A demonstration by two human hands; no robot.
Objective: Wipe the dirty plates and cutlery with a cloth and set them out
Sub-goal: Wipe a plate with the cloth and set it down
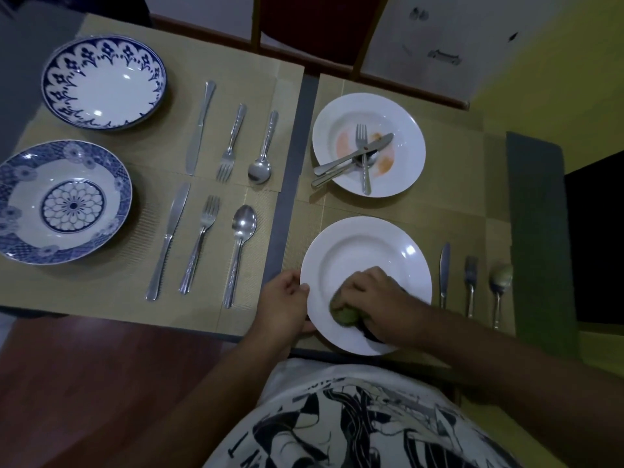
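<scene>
Head view: right hand (368, 295) fisted round green cloth (342, 314), scrubbing near white plate (364, 251) at table's near edge. Left hand (287, 300) pinches plate's left rim, good, keeps it steady. Work outward to rim. Plate looks clean-ish, hard to tell in dim light. Far white plate (401, 130) stained, cutlery piled on.

One head-worn wide-angle view looks steeply down, close over the table (290, 136) edge and the person's torso.

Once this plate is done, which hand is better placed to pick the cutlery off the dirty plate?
Probably left. The left hand only steadies the near plate, while the right hand grips the cloth. The dirty plate lies straight ahead.
</scene>
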